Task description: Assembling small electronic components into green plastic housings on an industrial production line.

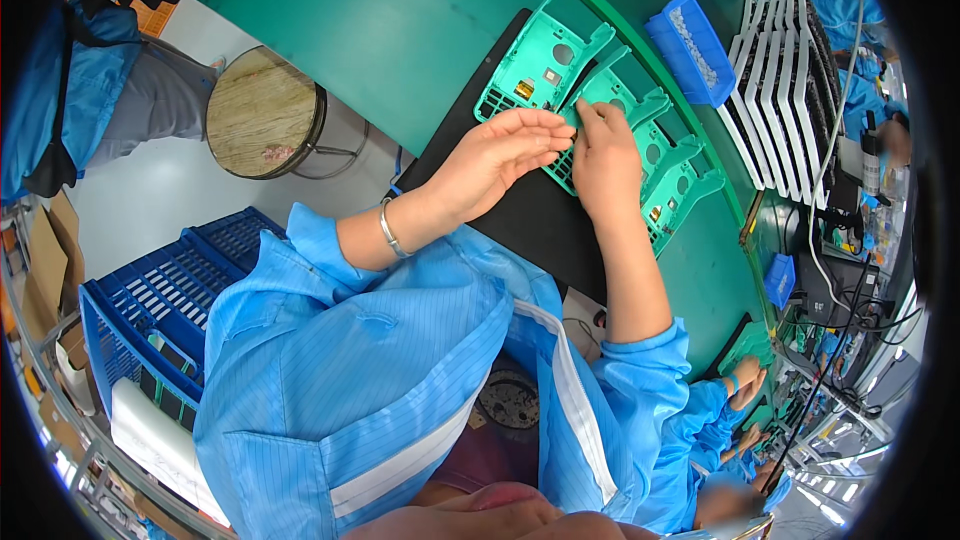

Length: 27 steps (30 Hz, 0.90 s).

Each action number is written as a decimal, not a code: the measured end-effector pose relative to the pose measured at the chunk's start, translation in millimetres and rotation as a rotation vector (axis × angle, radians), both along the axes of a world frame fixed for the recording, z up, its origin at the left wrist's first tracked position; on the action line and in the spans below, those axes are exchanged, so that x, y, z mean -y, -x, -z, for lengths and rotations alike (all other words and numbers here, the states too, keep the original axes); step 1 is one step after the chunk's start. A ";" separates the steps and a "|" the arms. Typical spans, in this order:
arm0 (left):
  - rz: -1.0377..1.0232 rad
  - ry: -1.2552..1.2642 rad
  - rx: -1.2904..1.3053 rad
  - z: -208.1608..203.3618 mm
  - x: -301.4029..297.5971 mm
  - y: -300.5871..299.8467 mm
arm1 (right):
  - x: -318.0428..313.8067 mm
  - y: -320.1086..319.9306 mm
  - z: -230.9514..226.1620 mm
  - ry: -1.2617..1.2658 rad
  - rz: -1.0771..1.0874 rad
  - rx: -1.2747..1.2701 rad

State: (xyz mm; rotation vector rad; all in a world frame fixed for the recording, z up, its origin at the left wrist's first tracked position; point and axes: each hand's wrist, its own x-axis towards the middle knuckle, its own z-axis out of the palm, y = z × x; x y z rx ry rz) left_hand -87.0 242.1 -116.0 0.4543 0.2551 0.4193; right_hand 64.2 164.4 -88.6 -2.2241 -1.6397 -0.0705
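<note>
Green plastic housings (530, 70) stand in a row, with grilles, round openings and raised arms. The black mat (545, 225) lies partly beneath them. My left hand (505, 153) reaches in from the left with its fingers stretched out, the tips close to my right hand over a middle housing. On my left wrist is a silver bangle (388, 230). My right hand (608, 155) is over that same housing, its fingers bent down and drawn together. A tiny dark spot shows where the fingertips meet. What lies between the right fingers is hidden.
Beyond the housings, a blue bin (690, 50) holds small white parts, beside stacked white-edged panels (780, 90). A round stool (267, 112) and blue plastic crate (170, 285) are to the left. A co-worker's hands (745, 380) are at the right along the green bench (350, 10).
</note>
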 end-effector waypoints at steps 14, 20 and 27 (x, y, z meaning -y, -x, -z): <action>-0.094 0.097 0.115 -10.4 -6.8 9.6 | 8.1 46.3 -27.3 -0.144 -0.055 -0.187; -0.100 0.186 0.125 -15.4 -10.8 11.0 | 3.6 54.1 -24.4 -0.212 -0.159 -0.092; -0.074 0.130 0.143 -15.9 -10.6 13.5 | -7.9 61.4 -20.6 -0.187 -0.221 -0.068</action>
